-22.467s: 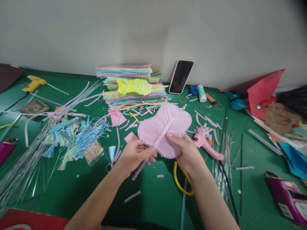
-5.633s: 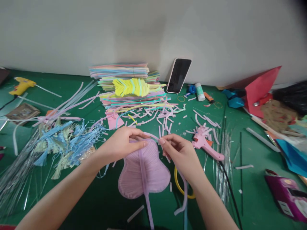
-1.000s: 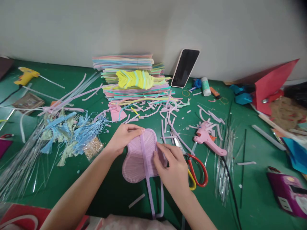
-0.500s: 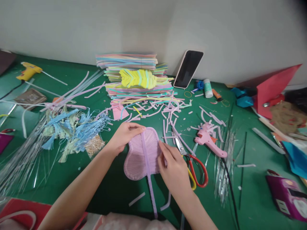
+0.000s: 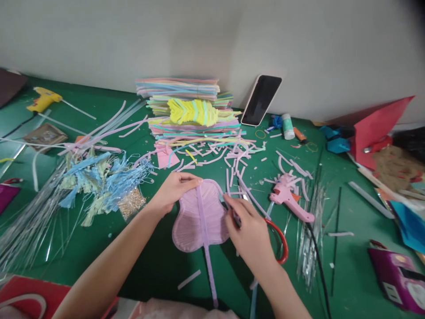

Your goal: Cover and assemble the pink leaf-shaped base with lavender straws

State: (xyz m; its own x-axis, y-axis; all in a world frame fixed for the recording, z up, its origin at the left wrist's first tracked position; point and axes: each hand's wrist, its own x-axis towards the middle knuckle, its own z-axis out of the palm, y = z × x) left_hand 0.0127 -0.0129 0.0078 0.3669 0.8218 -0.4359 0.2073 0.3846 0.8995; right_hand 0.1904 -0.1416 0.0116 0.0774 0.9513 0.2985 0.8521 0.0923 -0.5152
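A pink fan-shaped piece (image 5: 194, 219) made of pipe cleaners lies on the green table (image 5: 159, 270), with a lilac stem running down its middle toward me. My left hand (image 5: 172, 192) pinches the piece's top edge, fingers closed on it. My right hand (image 5: 249, 232) presses a lilac pipe cleaner against the piece's right edge, fingers curled together. Red-handled scissors (image 5: 280, 241) lie just to the right, partly under my right hand.
A pink glue gun (image 5: 287, 197) lies right of the scissors. A stack of coloured pipe cleaners (image 5: 189, 113) and a phone (image 5: 262, 99) stand at the back wall. Blue tassels (image 5: 99, 179) lie left, a yellow glue gun (image 5: 43, 99) far left, cut scraps all around.
My right hand has slid up along the piece's right edge with the lilac pipe cleaner. The loose tail that hung below my right hand is gone from sight. My left hand keeps its hold.
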